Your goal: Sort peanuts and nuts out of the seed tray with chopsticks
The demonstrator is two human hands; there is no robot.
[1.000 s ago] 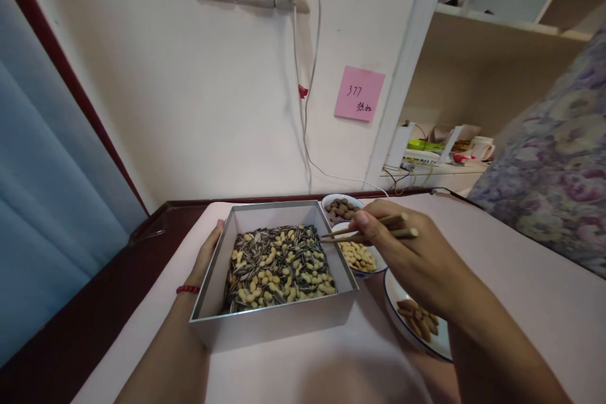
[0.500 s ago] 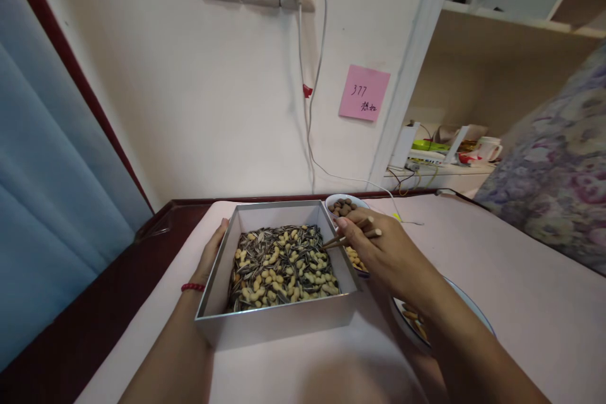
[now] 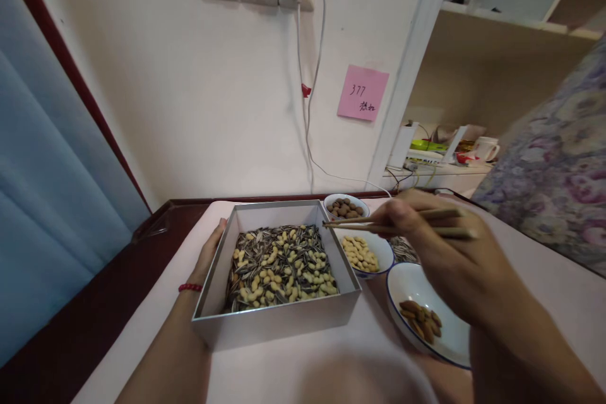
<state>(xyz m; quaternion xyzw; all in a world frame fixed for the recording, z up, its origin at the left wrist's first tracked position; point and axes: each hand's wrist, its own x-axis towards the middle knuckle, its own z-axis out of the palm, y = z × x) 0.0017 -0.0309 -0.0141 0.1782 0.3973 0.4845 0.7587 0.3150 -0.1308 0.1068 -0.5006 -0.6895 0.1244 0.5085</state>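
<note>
A silver-grey open box (image 3: 279, 326) holds mixed striped sunflower seeds (image 3: 253, 243) and peanuts in shells (image 3: 269, 278). My left hand (image 3: 211, 252), with a red bead bracelet, steadies the box from its left side; most of its fingers are hidden. Wooden chopsticks (image 3: 447, 231) are gripped in my right hand (image 3: 454, 271), raised over the bowls. Their tips hover by the box's right rim; whether they pinch anything is too small to tell. Below them stands a bowl of peanuts (image 3: 360, 254). A larger white bowl (image 3: 457, 328) with almonds (image 3: 423, 322) lies under my right wrist.
Behind the peanuts is a bowl of round brown nuts (image 3: 344, 208). Striped seeds (image 3: 403, 250) show partly behind my right hand. A thin white cable (image 3: 345, 178) runs down the wall onto the pink-covered table (image 3: 269, 372). Shelves (image 3: 440, 167) with small items stand right.
My right hand with the chopsticks has lifted and moved right, out of the box, uncovering the peanut and almond bowls. My left hand stays at the box.
</note>
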